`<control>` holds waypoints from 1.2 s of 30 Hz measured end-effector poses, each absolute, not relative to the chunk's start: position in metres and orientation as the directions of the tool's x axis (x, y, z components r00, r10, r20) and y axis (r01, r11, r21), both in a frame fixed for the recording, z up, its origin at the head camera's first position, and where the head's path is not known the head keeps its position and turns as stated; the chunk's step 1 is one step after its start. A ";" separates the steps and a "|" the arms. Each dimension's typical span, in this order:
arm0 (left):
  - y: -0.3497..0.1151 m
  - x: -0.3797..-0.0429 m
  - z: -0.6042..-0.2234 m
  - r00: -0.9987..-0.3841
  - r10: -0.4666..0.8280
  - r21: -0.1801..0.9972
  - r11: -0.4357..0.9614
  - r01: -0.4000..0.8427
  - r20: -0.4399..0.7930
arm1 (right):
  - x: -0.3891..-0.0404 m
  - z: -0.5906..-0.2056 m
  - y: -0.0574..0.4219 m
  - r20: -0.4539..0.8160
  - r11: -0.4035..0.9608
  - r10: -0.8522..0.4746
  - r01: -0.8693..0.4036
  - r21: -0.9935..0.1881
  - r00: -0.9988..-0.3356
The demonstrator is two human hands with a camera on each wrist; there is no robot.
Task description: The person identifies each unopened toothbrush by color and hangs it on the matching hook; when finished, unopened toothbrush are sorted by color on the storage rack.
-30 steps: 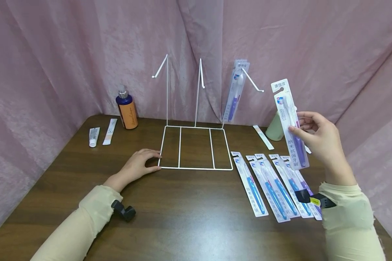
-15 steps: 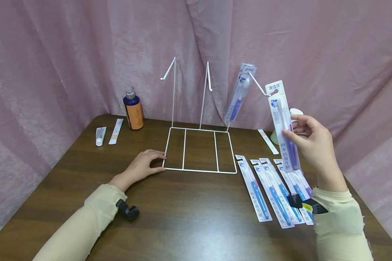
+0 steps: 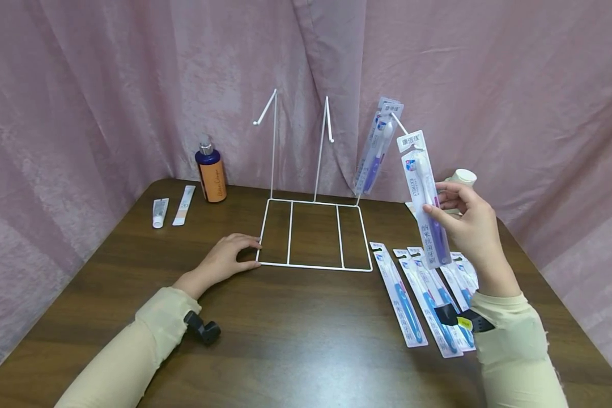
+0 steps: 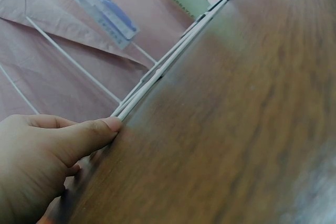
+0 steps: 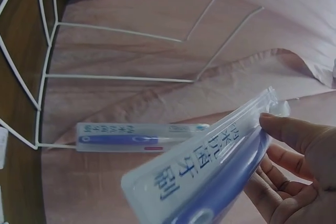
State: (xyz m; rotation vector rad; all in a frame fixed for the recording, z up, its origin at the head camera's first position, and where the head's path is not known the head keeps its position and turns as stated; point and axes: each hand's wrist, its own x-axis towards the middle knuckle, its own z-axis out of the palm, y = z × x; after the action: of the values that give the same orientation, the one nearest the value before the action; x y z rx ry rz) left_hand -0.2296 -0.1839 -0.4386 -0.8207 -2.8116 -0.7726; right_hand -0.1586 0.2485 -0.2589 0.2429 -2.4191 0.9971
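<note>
My right hand (image 3: 466, 226) pinches a packaged toothbrush (image 3: 422, 187) with a purple handle between thumb and fingers. It is held nearly upright above the table, its top hole overlapping the front end of the right hook in the head view. My left hand (image 3: 219, 262) holds the front left corner of a white wire display rack (image 3: 316, 267), thumb tip on the wire in the left wrist view (image 4: 113, 124). Purple toothbrush packs (image 3: 379, 144) hang at the back of that right hook. The middle hook (image 3: 329, 124) and left hook (image 3: 265, 107) carry nothing.
Several packaged toothbrushes (image 3: 400, 300), mostly blue, lie right of the rack, partly under my right arm. A green bottle with a white cap (image 3: 464, 176) stands behind my right hand. An orange and blue bottle (image 3: 212, 175), a small tube (image 3: 160, 212) and a sachet (image 3: 184, 205) are at back left.
My right hand has carried the toothbrush pack left, bringing its top to the right hook's front end. My left hand stays at the rack's corner. The head view has shifted slightly.
</note>
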 end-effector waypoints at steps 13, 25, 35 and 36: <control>-0.183 -0.229 -0.436 -0.848 0.468 0.437 0.728 0.529 0.248 | -0.182 -0.271 0.232 0.538 0.698 0.110 -0.321 -0.640 -0.836; -0.182 -0.227 -0.437 -0.845 0.466 0.432 0.727 0.534 0.261 | -0.211 -0.283 0.223 0.523 0.625 0.149 -0.330 -0.708 -0.839; -0.183 -0.229 -0.439 -0.845 0.468 0.431 0.727 0.535 0.259 | -0.238 -0.286 0.218 0.513 0.626 0.185 -0.303 -0.719 -0.838; -0.184 -0.229 -0.439 -0.845 0.468 0.431 0.727 0.534 0.258 | -0.241 -0.286 0.218 0.510 0.625 0.187 -0.299 -0.722 -0.840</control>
State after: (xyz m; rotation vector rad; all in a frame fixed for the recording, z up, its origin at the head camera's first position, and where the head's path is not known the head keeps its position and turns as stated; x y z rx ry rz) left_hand -0.2291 -0.1835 -0.4391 -0.8154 -2.7963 -0.7590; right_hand -0.2412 0.2180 -0.2858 0.0870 -2.2944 1.1576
